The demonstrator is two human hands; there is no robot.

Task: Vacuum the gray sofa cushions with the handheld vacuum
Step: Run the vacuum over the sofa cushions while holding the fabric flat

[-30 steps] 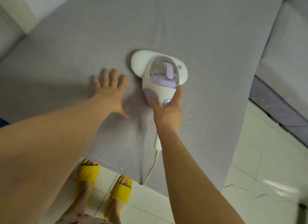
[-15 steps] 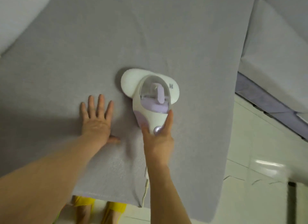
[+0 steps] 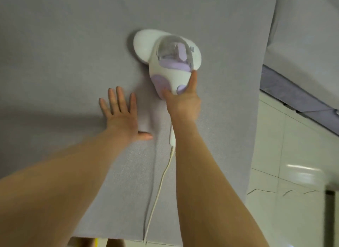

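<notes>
Two hands work on the gray sofa cushion (image 3: 73, 44). My right hand (image 3: 183, 101) is clenched around the handle of the handheld vacuum (image 3: 170, 57), whose white head lies flat on the fabric. My left hand (image 3: 122, 116) rests released, palm down, just beside it. White cord (image 3: 157, 189) trails over the cushion edge. Pale tiled floor (image 3: 286, 173) lies to the right.

Cushion (image 3: 73, 44): plain gray, finely textured. Vacuum (image 3: 170, 63): white body, lilac panels, clear dome over lilac insert. Cord (image 3: 157, 189): cream. Floor (image 3: 293, 164): glossy off-white tiles. Footwear (image 3: 82, 242): yellow.
</notes>
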